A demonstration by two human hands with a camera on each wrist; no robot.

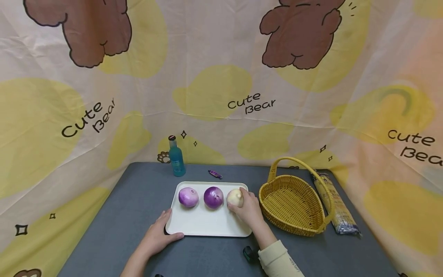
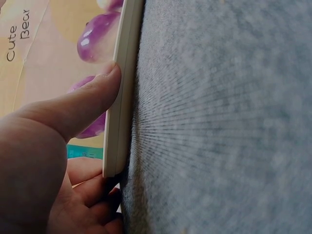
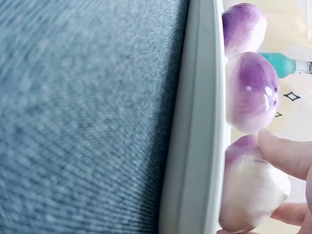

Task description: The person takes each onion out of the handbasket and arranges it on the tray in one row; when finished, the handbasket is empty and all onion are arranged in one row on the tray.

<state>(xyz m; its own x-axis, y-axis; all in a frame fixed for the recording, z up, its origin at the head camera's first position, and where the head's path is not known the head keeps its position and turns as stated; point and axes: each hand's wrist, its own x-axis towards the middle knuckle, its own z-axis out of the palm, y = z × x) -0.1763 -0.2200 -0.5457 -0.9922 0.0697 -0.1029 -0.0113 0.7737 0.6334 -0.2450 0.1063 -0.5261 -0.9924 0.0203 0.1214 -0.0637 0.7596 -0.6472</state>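
Three peeled-looking onions stand in a row on a white rectangular tray [image 1: 207,227]. The left one [image 1: 188,197] is pale purple, the middle onion [image 1: 213,197] deeper purple, and the right onion [image 1: 235,198] mostly cream, with purple on one side in the right wrist view. My right hand [image 1: 250,209] grips this cream onion between thumb and fingers, low over the tray. My left hand [image 1: 157,234] holds the tray's near left corner. Its thumb [image 2: 92,100] lies against the front rim, while the other fingers bend round the left side, partly hidden behind the tray.
A yellow woven basket [image 1: 320,221] with a tall handle stands right of the tray, with a long plastic packet [image 1: 337,207] beyond it. Behind the tray are a blue bottle [image 1: 177,157] and a small purple wrapped candy [image 1: 215,174]. A bear-print cloth hangs around the grey table [image 1: 114,231].
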